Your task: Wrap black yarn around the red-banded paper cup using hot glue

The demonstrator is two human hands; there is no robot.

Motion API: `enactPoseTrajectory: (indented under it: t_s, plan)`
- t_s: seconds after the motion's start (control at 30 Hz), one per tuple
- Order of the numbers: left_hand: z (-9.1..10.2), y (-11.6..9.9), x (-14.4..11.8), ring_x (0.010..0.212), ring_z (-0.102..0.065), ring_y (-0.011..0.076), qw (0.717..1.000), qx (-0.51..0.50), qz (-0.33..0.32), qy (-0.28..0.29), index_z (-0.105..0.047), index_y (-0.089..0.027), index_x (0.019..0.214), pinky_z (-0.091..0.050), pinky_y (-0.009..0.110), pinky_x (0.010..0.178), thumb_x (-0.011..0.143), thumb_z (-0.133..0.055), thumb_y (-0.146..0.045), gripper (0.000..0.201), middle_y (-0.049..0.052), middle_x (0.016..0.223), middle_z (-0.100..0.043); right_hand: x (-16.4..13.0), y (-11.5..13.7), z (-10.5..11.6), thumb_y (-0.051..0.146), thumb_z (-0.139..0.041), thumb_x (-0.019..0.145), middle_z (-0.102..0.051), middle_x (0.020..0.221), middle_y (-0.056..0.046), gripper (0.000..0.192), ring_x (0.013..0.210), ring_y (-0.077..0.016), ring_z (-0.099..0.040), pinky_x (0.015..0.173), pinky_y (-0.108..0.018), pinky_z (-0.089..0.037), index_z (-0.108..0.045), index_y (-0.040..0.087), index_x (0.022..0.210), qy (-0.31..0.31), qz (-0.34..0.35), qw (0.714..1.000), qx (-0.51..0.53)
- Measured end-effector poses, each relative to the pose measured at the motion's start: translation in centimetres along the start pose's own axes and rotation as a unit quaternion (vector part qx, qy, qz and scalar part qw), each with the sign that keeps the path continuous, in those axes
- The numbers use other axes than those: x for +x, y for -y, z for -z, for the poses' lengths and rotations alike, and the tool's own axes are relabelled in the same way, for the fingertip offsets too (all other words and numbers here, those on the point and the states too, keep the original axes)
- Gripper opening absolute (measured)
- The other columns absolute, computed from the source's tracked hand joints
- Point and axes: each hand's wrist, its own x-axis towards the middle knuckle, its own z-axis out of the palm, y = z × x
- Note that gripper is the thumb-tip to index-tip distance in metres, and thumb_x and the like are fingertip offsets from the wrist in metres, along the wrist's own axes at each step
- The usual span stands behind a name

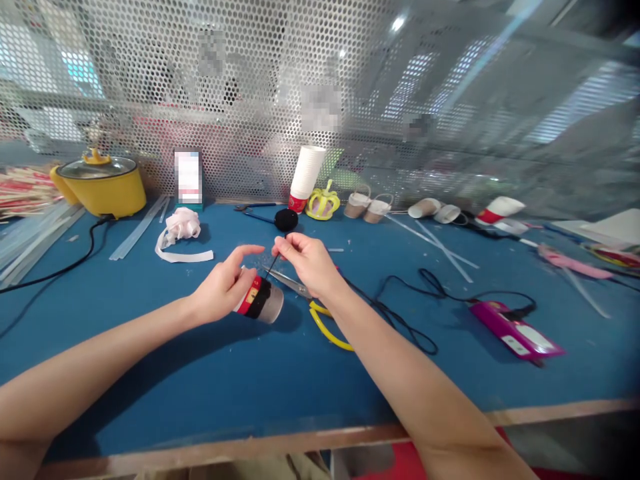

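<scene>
Left hand: closed around the wrapped cup; index finger extended toward my right hand.
Right hand: narrow, thumb and fingertips pinching a black strand that runs down to the cup.
Wrapped cup: tilted on its side, red and black bands around it, pale end facing right; located between the front and back edges of the blue desk.
Scissors: open on the desk, just beside the cup; yellow handles partly hidden by my right forearm.
Black ball: beyond my right hand, toward the back edge.
Back edge, left to right: yellow pot, stacked paper cups, yellow crown-shaped piece, two small baskets.
White ribbon: crumpled, nearer the back edge than my left hand.
Purple power strip: right of the scissors, black cable attached.
</scene>
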Motion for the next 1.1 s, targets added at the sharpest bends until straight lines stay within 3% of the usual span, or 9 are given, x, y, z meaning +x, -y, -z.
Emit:
enactPoseTrajectory:
  t_s: [0.27,0.53,0.87,1.1]
  plan:
    - [-0.1,0.0,-0.6,0.039,-0.032,0.0068,0.998,0.019,-0.056,0.011,-0.041,-0.017,0.105,-0.024,0.018,0.042,0.088,-0.036,-0.025,0.02,-0.011,0.045,-0.031,-0.3,0.7,-0.1,0.036,-0.051,0.079,-0.055,0.06,0.002,0.028,0.056,-0.0101,-0.044,0.058,-0.024,-0.035,-0.055,0.016,0.06,0.013,-0.016,0.998,-0.061]
    - [-0.1,-0.1,-1.0,0.04,-0.036,0.0072,0.995,0.007,-0.093,0.018,-0.042,-0.018,0.105,-0.025,0.019,0.043,0.088,-0.036,-0.025,0.019,-0.01,0.047,-0.036,-0.6,0.7,-0.3,0.037,-0.05,0.079,-0.05,0.057,0.003,0.03,0.055,-0.0097,-0.04,0.056,-0.023,-0.032,-0.055,0.015,0.061,0.053,-0.029,0.996,-0.067]
    - [0.0,-0.5,-1.2,0.037,-0.03,0.005,0.984,0.025,-0.175,0.002,-0.043,-0.016,0.103,-0.023,0.019,0.041,0.088,-0.036,-0.019,0.016,-0.011,0.047,-0.029,-0.9,-0.1,-0.7,0.043,-0.052,0.077,-0.04,0.052,0.006,0.034,0.051,-0.008,-0.033,0.051,-0.023,-0.026,-0.047,0.017,0.055,0.101,-0.044,0.993,-0.041]
    - [0.1,-0.9,-1.3,0.037,-0.032,0.005,0.985,0.015,-0.174,-0.003,-0.044,-0.016,0.103,-0.025,0.019,0.042,0.089,-0.036,-0.02,0.017,-0.01,0.048,-0.034,-1.1,-0.1,-0.9,0.045,-0.051,0.077,-0.041,0.052,0.006,0.036,0.049,-0.0078,-0.033,0.048,-0.022,-0.024,-0.049,0.016,0.056,0.132,-0.061,0.988,-0.043]
